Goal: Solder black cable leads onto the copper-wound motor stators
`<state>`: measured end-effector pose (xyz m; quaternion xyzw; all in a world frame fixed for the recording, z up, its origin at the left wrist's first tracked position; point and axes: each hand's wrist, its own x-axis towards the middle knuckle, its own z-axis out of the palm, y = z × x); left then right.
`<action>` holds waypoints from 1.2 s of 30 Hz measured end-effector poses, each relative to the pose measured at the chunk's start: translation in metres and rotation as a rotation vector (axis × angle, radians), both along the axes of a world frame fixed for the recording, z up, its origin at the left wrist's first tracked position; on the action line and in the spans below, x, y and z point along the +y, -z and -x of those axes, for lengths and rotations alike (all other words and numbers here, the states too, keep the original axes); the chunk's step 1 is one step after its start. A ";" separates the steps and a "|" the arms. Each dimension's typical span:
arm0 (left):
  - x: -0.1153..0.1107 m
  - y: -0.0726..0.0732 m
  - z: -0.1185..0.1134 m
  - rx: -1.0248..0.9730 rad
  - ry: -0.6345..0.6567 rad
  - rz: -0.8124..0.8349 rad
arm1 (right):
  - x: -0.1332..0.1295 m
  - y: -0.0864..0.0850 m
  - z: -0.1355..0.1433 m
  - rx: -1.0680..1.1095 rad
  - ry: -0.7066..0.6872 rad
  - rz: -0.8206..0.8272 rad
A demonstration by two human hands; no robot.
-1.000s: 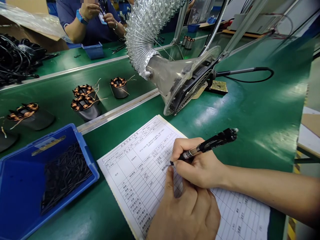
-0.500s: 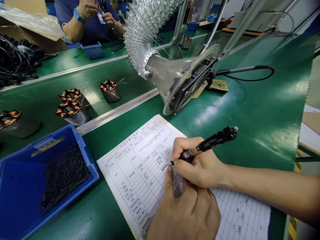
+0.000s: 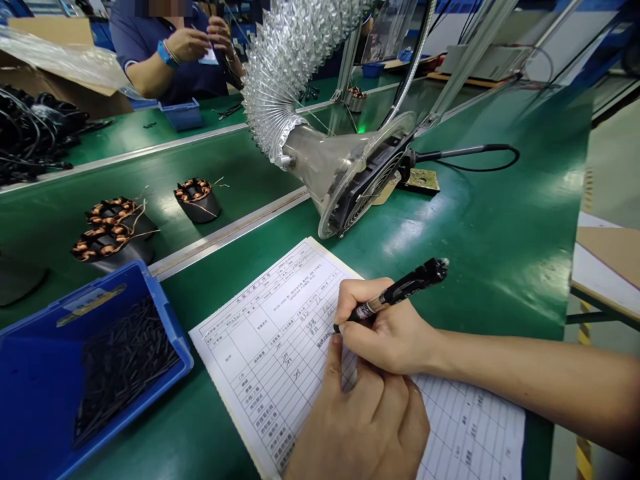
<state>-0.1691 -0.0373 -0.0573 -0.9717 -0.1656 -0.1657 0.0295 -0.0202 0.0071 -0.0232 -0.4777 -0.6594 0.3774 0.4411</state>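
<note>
1. Head view: right hand (image 3: 390,333) has thumb and fingers clamped on black pen (image 3: 410,283), tip down on printed form (image 3: 250,353).
2. Left hand (image 3: 365,427) lies on form, index finger extended and apart from the other fingers, its tip just beside pen tip.
3. Form sits under both hands' fingers, handwritten entries left of them.
4. Blue bin (image 3: 30,393) with thin black pieces (image 3: 125,367), left of fingers; wire-wound stator (image 3: 203,207) beyond bin.
5. Clear extraction hood (image 3: 320,160) beyond fingers.
</note>
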 end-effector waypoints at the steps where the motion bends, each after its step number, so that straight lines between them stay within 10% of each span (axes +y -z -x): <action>1: 0.000 0.001 0.000 0.002 0.004 0.004 | 0.000 0.000 0.000 -0.001 0.001 -0.003; 36: -0.001 0.003 0.001 0.012 0.015 0.012 | -0.001 0.001 -0.001 0.006 0.002 -0.006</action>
